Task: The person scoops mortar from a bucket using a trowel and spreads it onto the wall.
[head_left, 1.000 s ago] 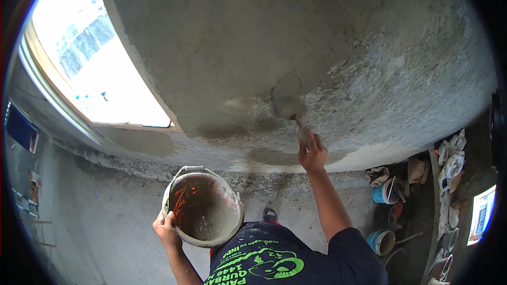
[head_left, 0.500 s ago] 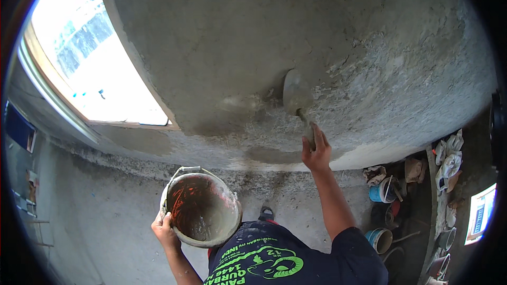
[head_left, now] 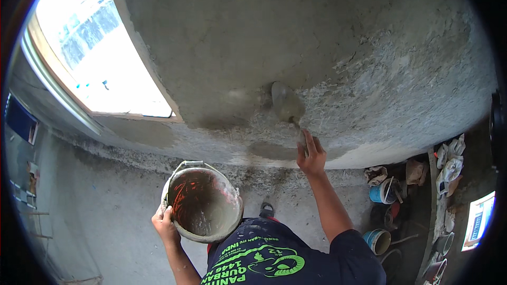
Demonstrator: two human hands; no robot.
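Note:
My right hand [head_left: 311,157] is closed round the handle of a trowel [head_left: 288,104], whose rounded blade lies against the grey plastered wall [head_left: 222,37]. Smooth, darker plaster covers the wall above and left of the blade; rougher, paler plaster shows to its right. Down at the left, my left hand [head_left: 166,222] grips the rim of a bucket [head_left: 238,216] held close to my body. The bucket is tilted so its inside shows, smeared with grey mortar and streaked orange-red on one side. Its wire handle is raised along the far rim.
A bright window opening [head_left: 95,58] cuts into the wall at the left. Along the right stand a blue-and-white bucket [head_left: 376,194], another bucket [head_left: 369,238], crumpled bags [head_left: 451,166] and a ledge [head_left: 432,216]. Concrete floor [head_left: 105,195] lies below the wall.
The trowel and my right hand have moved a little left and down along the wall. My left hand still holds the bucket in nearly the same place.

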